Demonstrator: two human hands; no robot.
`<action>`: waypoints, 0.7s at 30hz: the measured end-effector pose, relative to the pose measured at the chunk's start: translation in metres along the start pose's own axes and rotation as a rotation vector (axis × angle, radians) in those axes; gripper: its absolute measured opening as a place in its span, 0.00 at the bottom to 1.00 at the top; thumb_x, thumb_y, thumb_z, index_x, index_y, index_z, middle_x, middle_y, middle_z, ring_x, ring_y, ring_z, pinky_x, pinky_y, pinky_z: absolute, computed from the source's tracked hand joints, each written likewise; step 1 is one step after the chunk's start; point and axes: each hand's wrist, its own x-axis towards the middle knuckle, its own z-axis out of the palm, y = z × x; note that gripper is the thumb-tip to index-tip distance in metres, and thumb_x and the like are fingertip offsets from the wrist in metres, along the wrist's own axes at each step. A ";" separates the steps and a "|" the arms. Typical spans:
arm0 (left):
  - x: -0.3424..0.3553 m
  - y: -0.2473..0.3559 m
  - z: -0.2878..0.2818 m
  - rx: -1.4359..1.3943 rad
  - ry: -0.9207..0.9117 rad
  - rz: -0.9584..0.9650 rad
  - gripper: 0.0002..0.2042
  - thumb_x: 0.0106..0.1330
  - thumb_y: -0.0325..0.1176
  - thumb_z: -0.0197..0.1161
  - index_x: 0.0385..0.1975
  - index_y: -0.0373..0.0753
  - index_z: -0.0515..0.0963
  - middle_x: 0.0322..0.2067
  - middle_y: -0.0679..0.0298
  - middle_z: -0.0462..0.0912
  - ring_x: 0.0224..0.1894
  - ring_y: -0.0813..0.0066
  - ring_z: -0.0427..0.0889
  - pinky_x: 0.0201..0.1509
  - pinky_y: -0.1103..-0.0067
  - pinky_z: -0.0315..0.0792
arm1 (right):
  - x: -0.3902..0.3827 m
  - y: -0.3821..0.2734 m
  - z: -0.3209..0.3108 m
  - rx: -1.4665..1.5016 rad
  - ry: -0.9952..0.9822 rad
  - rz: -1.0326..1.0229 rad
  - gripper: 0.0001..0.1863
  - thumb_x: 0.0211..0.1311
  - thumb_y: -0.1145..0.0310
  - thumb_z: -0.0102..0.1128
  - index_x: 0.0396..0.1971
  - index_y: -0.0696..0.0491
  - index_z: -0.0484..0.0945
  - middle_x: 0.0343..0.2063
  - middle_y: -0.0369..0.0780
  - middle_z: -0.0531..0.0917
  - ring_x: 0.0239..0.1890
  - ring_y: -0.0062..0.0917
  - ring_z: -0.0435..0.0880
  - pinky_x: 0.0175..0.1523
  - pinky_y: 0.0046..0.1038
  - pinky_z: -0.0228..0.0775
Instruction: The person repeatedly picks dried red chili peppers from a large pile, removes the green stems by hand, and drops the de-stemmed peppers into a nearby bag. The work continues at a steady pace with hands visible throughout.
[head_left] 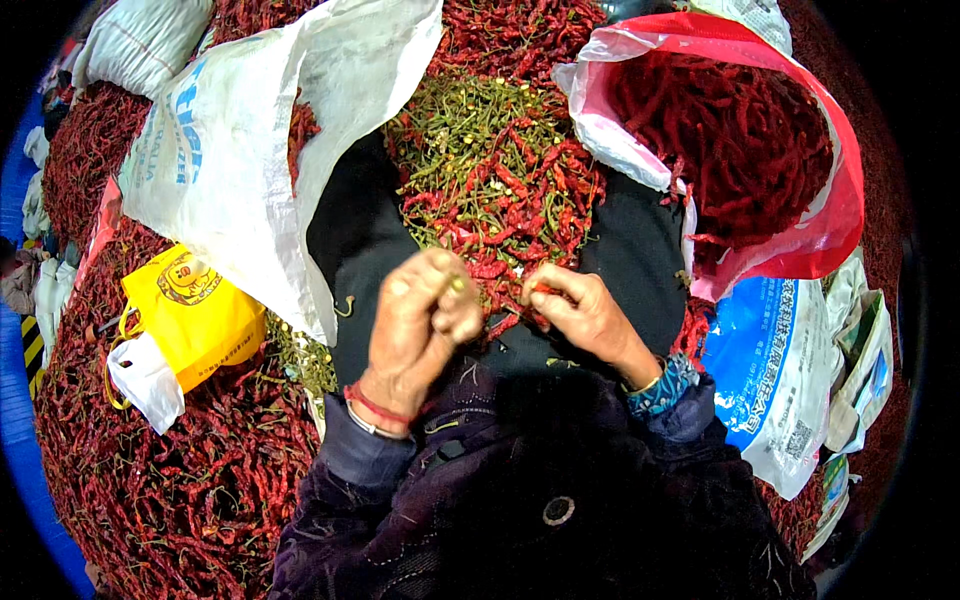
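Above my lap, my left hand [425, 315] is closed in a pinch, and a small yellow-green chili stem [459, 285] shows at its fingertips. To its right, my right hand [592, 318] is closed on a dried red chili [546, 290], which is mostly covered by the thumb and fingers. The two hands are apart. Between my legs, just beyond them, lies a heap of red chilies [510, 190] mixed with loose green stems [450, 115].
A white woven sack [230, 150] stands open at left, and a red-rimmed sack [845, 190] of dark red chilies at right. A yellow bag [215, 335] lies on chilies [200, 490] at lower left. A blue and white sack [765, 350] lies at right.
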 end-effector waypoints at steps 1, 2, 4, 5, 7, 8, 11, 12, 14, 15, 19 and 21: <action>0.021 0.002 -0.025 0.243 0.235 0.129 0.09 0.64 0.35 0.57 0.25 0.39 0.69 0.18 0.71 0.66 0.15 0.85 0.59 0.17 0.85 0.60 | -0.001 -0.002 -0.012 0.392 -0.033 0.197 0.09 0.63 0.65 0.47 0.30 0.54 0.71 0.13 0.35 0.72 0.11 0.18 0.67 0.15 0.21 0.55; 0.033 0.004 -0.042 0.412 0.329 0.095 0.05 0.63 0.30 0.57 0.31 0.37 0.70 0.20 0.70 0.69 0.16 0.84 0.65 0.20 0.86 0.64 | -0.003 0.002 -0.019 0.798 -0.058 0.397 0.11 0.65 0.62 0.44 0.31 0.53 0.71 0.13 0.35 0.71 0.10 0.14 0.63 0.13 0.19 0.51; 0.053 0.008 -0.071 1.093 0.347 0.329 0.08 0.59 0.24 0.57 0.38 0.34 0.70 0.23 0.66 0.71 0.23 0.77 0.72 0.28 0.82 0.70 | 0.002 0.004 -0.020 0.911 -0.040 0.444 0.14 0.65 0.58 0.42 0.33 0.53 0.71 0.14 0.37 0.72 0.09 0.13 0.59 0.11 0.16 0.46; 0.058 0.005 -0.075 1.405 0.363 0.574 0.10 0.58 0.23 0.56 0.40 0.33 0.69 0.25 0.63 0.72 0.27 0.72 0.74 0.32 0.80 0.71 | 0.005 0.000 -0.023 0.937 -0.019 0.488 0.14 0.65 0.58 0.42 0.33 0.53 0.71 0.14 0.37 0.72 0.09 0.13 0.59 0.11 0.16 0.46; 0.067 0.005 -0.052 1.685 0.334 0.819 0.13 0.56 0.22 0.56 0.42 0.31 0.68 0.31 0.56 0.74 0.35 0.63 0.76 0.40 0.75 0.70 | 0.011 -0.004 -0.038 0.964 0.007 0.486 0.14 0.63 0.58 0.44 0.33 0.53 0.71 0.15 0.38 0.72 0.09 0.13 0.60 0.12 0.15 0.48; 0.074 0.007 -0.044 1.688 0.307 0.822 0.09 0.57 0.23 0.55 0.37 0.31 0.71 0.30 0.54 0.75 0.32 0.61 0.77 0.38 0.74 0.71 | 0.013 -0.018 -0.054 0.834 0.156 0.495 0.12 0.62 0.59 0.46 0.32 0.53 0.72 0.14 0.36 0.71 0.10 0.13 0.60 0.13 0.15 0.48; 0.108 0.002 -0.032 1.744 0.322 0.825 0.04 0.56 0.29 0.57 0.26 0.35 0.74 0.24 0.55 0.75 0.30 0.56 0.76 0.34 0.68 0.70 | 0.004 -0.024 -0.162 1.563 0.401 -0.124 0.17 0.57 0.61 0.50 0.41 0.56 0.73 0.29 0.43 0.75 0.33 0.25 0.73 0.34 0.28 0.70; 0.119 -0.001 -0.035 1.784 0.293 0.733 0.07 0.55 0.31 0.59 0.26 0.34 0.73 0.25 0.54 0.75 0.31 0.55 0.76 0.34 0.66 0.70 | -0.007 -0.009 -0.198 1.546 0.458 -0.530 0.27 0.55 0.59 0.50 0.52 0.60 0.66 0.45 0.53 0.73 0.48 0.38 0.72 0.50 0.39 0.67; 0.128 -0.005 -0.040 1.976 0.306 0.610 0.10 0.53 0.34 0.62 0.28 0.34 0.73 0.27 0.54 0.73 0.34 0.55 0.75 0.36 0.65 0.69 | -0.007 -0.005 -0.204 1.610 0.516 -0.561 0.32 0.56 0.57 0.46 0.55 0.65 0.60 0.52 0.55 0.68 0.55 0.42 0.68 0.56 0.44 0.61; 0.139 -0.019 -0.038 2.004 0.209 0.546 0.12 0.52 0.35 0.63 0.29 0.34 0.72 0.29 0.54 0.72 0.37 0.55 0.73 0.37 0.65 0.69 | -0.021 -0.015 -0.213 1.584 0.592 -0.584 0.34 0.57 0.57 0.45 0.57 0.67 0.57 0.55 0.57 0.66 0.58 0.45 0.65 0.59 0.46 0.58; 0.133 -0.019 -0.049 1.899 0.256 0.584 0.13 0.50 0.31 0.64 0.34 0.32 0.74 0.29 0.54 0.71 0.35 0.56 0.73 0.39 0.67 0.69 | 0.018 0.006 -0.138 1.453 0.413 -0.311 0.25 0.61 0.58 0.45 0.50 0.63 0.67 0.33 0.44 0.78 0.24 0.24 0.70 0.29 0.23 0.63; 0.133 -0.015 -0.053 1.656 0.254 0.551 0.13 0.50 0.29 0.63 0.35 0.31 0.75 0.29 0.53 0.72 0.35 0.56 0.74 0.40 0.69 0.69 | 0.029 0.013 -0.104 1.452 0.310 -0.115 0.19 0.61 0.57 0.45 0.41 0.58 0.74 0.24 0.41 0.77 0.15 0.21 0.63 0.22 0.22 0.56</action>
